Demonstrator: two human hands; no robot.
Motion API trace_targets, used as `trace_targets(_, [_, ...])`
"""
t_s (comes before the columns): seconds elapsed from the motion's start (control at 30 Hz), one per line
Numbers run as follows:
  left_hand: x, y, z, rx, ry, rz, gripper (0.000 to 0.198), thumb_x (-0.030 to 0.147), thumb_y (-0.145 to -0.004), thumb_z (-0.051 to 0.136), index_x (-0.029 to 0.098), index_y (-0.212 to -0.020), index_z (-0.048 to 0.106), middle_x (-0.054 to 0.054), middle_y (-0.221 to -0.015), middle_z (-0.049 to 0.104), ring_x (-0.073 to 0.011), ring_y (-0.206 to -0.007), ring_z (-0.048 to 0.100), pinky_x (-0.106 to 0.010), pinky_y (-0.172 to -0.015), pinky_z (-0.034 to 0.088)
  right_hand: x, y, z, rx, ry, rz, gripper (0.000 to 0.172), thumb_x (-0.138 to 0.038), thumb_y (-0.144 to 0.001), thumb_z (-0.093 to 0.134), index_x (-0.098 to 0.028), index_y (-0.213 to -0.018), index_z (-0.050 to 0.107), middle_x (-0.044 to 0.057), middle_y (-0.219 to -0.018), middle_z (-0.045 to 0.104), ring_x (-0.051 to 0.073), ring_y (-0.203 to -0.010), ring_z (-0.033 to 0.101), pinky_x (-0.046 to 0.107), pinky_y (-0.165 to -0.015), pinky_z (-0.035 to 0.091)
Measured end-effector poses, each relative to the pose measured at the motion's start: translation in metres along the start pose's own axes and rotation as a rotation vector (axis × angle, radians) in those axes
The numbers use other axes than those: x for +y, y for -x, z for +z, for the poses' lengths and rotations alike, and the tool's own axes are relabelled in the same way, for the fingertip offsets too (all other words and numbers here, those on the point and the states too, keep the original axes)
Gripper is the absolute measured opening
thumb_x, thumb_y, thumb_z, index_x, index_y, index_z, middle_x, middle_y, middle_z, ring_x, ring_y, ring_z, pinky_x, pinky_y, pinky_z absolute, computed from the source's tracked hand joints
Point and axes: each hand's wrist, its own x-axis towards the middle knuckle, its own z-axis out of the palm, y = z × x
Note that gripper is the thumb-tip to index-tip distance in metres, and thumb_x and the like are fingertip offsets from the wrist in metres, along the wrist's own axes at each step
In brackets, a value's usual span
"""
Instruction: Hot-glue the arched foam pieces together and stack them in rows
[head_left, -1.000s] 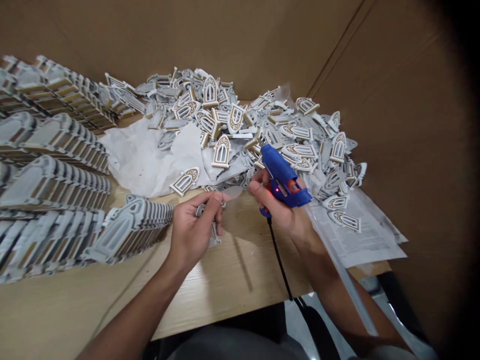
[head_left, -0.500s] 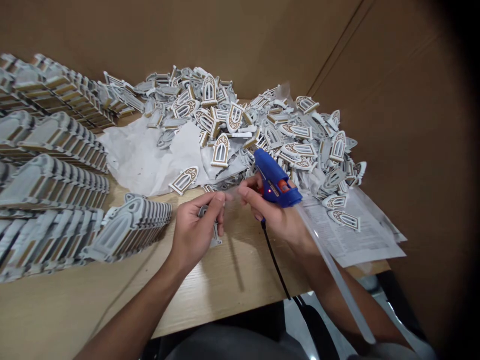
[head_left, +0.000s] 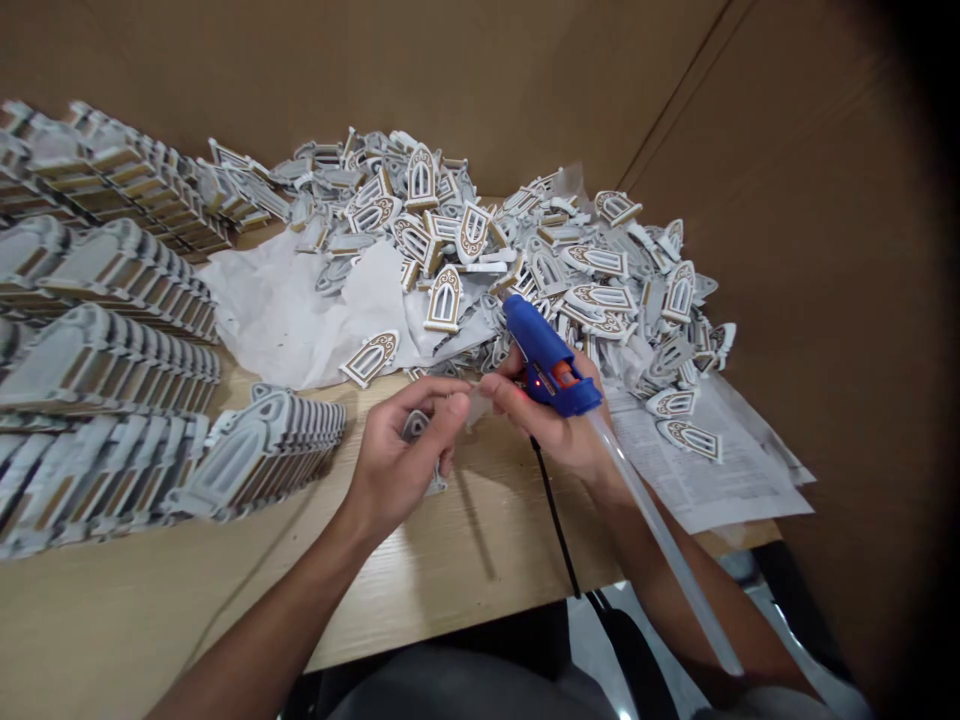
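My right hand is wrapped round a blue glue gun with a small red light and a long clear glue stick coming out of its back. Its thumb and finger meet a small translucent scrap, which my left hand also pinches from the other side. Under the left hand a grey-white arched window piece lies on the table, partly covered by the fingers.
Rows of stacked window pieces stand at the left. A loose heap of them lies at the back on white paper and printed sheets. A black cable runs over the table's front edge. Brown board rises behind.
The translucent scrap between the hands shows more clearly now. My left hand has shifted slightly right, and the glue gun has tilted and moved a little left.
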Motion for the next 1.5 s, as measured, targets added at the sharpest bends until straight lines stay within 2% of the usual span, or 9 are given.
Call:
trace_targets(0.17, [0.002,-0.001,0.002,0.089,-0.141,0.059,0.019,0.034,-0.089,0.079,0.019,-0.101,0.08,0.005,-0.055,0.056,-0.0081,-0.045,0.047,-0.021,-0.045,0.039,0.002,0.001,-0.002,-0.055,0.029,-0.044,0.035,-0.037,-0.077,0.091,-0.023,-0.089,0.062,-0.001,-0.075,0.066,0.015,-0.063,0.059,0.03,-0.057,0.05])
trace_targets(0.37, [0.002,-0.003,0.001,0.142,-0.21,0.086,0.009,0.028,-0.086,0.08,0.019,-0.085,0.08,0.003,-0.059,0.062,-0.0082,-0.048,0.049,-0.021,-0.048,0.037,-0.003,0.001,0.003,-0.065,0.069,-0.101,0.032,-0.035,-0.079,0.089,-0.023,-0.086,0.06,-0.002,-0.077,0.063,0.014,-0.063,0.057,0.03,-0.061,0.051])
trace_targets(0.6, [0.003,-0.001,0.001,0.082,-0.211,0.077,0.012,0.027,-0.092,0.073,0.019,-0.084,0.073,0.006,-0.057,0.055,-0.008,-0.049,0.049,-0.021,-0.05,0.039,-0.004,0.002,0.0,-0.02,0.083,-0.108,0.029,-0.028,-0.081,0.087,-0.023,-0.086,0.059,-0.004,-0.073,0.059,0.012,-0.057,0.051,0.029,-0.055,0.047])
trace_targets(0.9, [0.003,0.0,-0.001,0.03,-0.088,0.01,0.009,0.022,-0.093,0.067,0.019,-0.086,0.063,0.006,-0.062,0.053,-0.0078,-0.047,0.048,-0.022,-0.047,0.037,0.002,-0.007,-0.014,0.094,-0.079,-0.057,0.031,-0.034,-0.085,0.085,-0.023,-0.087,0.057,-0.007,-0.065,0.055,0.009,-0.047,0.047,0.026,-0.044,0.039])
trace_targets(1.03, [0.0,0.001,-0.002,-0.007,-0.049,0.025,0.011,0.023,-0.093,0.07,0.02,-0.101,0.064,0.006,-0.069,0.057,-0.0089,-0.049,0.049,-0.024,-0.049,0.039,0.002,-0.007,-0.015,0.067,-0.078,-0.048,0.031,-0.034,-0.086,0.086,-0.023,-0.088,0.058,-0.007,-0.065,0.056,0.008,-0.046,0.047,0.024,-0.043,0.038])
trace_targets(1.17, [0.001,0.001,-0.001,-0.001,-0.106,0.063,0.014,0.03,-0.094,0.072,0.019,-0.102,0.068,0.005,-0.066,0.054,-0.009,-0.051,0.049,-0.025,-0.052,0.041,0.003,-0.006,-0.015,0.027,-0.054,-0.046,0.028,-0.033,-0.088,0.084,-0.022,-0.088,0.058,-0.006,-0.065,0.056,0.008,-0.047,0.047,0.024,-0.043,0.037])
trace_targets(1.27, [0.001,0.0,-0.002,-0.017,-0.113,0.076,0.02,0.034,-0.095,0.073,0.019,-0.108,0.071,0.005,-0.064,0.054,-0.0091,-0.05,0.049,-0.025,-0.052,0.041,0.005,-0.005,-0.015,-0.066,-0.06,-0.019,0.03,-0.033,-0.084,0.087,-0.023,-0.091,0.06,-0.007,-0.062,0.054,0.009,-0.047,0.046,0.024,-0.043,0.036])
trace_targets(1.37, [0.001,0.0,-0.003,-0.029,-0.124,0.072,0.019,0.037,-0.095,0.073,0.019,-0.102,0.074,0.005,-0.062,0.056,-0.0086,-0.049,0.05,-0.024,-0.05,0.039,0.006,-0.005,-0.014,-0.133,-0.066,-0.006,0.035,-0.034,-0.079,0.092,-0.023,-0.091,0.062,-0.006,-0.063,0.056,0.009,-0.049,0.047,0.025,-0.044,0.038])
trace_targets(1.5, [0.003,0.001,-0.002,-0.035,-0.156,0.079,0.018,0.034,-0.094,0.075,0.017,-0.089,0.076,0.004,-0.059,0.057,-0.0077,-0.049,0.05,-0.023,-0.051,0.04,0.005,-0.005,-0.011,-0.124,-0.062,0.001,0.037,-0.036,-0.077,0.093,-0.022,-0.09,0.062,-0.006,-0.066,0.056,0.01,-0.052,0.048,0.025,-0.047,0.041])
